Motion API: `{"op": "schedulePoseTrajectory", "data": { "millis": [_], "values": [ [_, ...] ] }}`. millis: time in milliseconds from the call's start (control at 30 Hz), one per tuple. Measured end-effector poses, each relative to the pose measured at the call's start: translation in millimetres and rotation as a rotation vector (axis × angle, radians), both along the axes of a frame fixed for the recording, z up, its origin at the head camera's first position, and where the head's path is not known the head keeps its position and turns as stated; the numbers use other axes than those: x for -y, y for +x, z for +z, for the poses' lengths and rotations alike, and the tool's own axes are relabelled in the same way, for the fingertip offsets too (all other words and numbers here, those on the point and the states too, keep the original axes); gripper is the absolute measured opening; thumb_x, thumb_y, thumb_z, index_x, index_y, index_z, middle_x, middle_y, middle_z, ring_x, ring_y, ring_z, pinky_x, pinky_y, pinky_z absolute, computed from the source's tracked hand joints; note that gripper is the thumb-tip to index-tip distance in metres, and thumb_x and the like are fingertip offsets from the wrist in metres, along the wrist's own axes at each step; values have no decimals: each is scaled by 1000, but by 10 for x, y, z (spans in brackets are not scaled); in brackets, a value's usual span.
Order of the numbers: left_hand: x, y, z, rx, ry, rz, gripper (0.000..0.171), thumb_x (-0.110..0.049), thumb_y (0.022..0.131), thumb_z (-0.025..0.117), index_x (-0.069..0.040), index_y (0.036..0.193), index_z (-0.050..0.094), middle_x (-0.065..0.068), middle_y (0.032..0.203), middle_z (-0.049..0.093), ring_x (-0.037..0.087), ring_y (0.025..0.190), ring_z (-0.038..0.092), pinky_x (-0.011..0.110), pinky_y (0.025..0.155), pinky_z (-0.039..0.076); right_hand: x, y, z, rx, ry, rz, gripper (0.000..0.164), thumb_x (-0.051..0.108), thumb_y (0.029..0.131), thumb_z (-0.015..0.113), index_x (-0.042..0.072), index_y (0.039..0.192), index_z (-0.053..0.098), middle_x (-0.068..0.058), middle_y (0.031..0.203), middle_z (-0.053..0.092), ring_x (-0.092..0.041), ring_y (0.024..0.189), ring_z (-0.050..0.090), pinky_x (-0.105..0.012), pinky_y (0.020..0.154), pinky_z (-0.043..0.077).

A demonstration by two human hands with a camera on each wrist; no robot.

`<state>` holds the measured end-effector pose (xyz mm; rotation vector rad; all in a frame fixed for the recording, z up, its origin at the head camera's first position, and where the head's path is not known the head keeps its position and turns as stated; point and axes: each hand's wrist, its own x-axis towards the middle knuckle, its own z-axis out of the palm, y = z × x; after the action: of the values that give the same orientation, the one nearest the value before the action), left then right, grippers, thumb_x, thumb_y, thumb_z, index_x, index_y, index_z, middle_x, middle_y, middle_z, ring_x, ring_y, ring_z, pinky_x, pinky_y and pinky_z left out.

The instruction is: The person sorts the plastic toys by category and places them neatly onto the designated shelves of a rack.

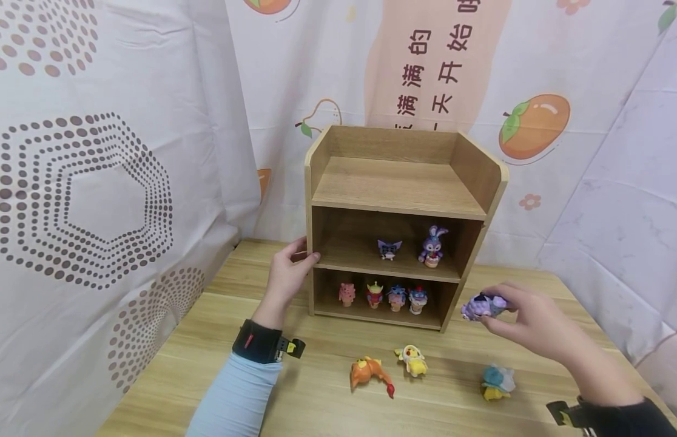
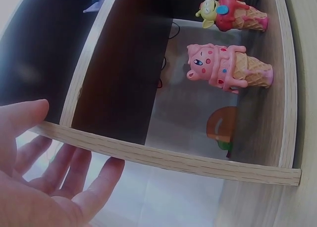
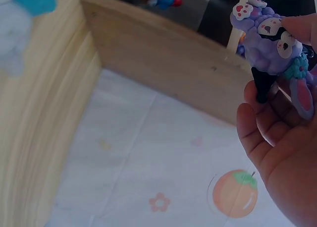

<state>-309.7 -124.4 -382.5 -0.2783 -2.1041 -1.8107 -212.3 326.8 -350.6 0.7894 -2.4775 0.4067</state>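
My left hand (image 1: 288, 272) holds the left side panel of a wooden shelf (image 1: 393, 209), thumb at the front edge and fingers (image 2: 106, 180) on the outer side. To the right of the shelf, my right hand (image 1: 526, 318) pinches a purple figurine (image 3: 272, 41) with black and teal details, held above the table and lying sideways. On the middle shelf stand a purple figurine with pointed ears (image 1: 389, 249) and a purple rabbit figurine (image 1: 432, 247). A pink ice-cream-cone figurine (image 2: 218, 66) and several other figurines line the bottom shelf.
On the wooden table (image 1: 316, 400) in front lie an orange figurine (image 1: 366, 371) with a red tail tip, a yellow-and-white figurine (image 1: 413, 361), and a teal-and-yellow figurine (image 1: 497, 382) nearer the right hand. A printed curtain (image 1: 251, 73) hangs behind the shelf.
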Motion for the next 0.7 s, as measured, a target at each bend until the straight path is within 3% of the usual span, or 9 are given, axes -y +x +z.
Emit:
{"op": "schedulePoseTrajectory", "data": {
  "millis": [267,700],
  "values": [
    [8,1,-11,10,18,-25,48,-14,93,75,-7,139,63,13,131,64,29,117,62,44,91,56,239,-73,77,-37,-4,16,40,19,71,88,14,108,73,6,97,69,-6,75,55,-26,59,50],
    [20,-2,-17,13,19,-40,49,-12,94,74,-6,141,62,13,133,63,29,118,61,44,91,56,515,-203,180,-73,-43,81,42,16,72,87,13,112,73,5,98,69,-12,81,61,-29,61,53]
  ]
}}
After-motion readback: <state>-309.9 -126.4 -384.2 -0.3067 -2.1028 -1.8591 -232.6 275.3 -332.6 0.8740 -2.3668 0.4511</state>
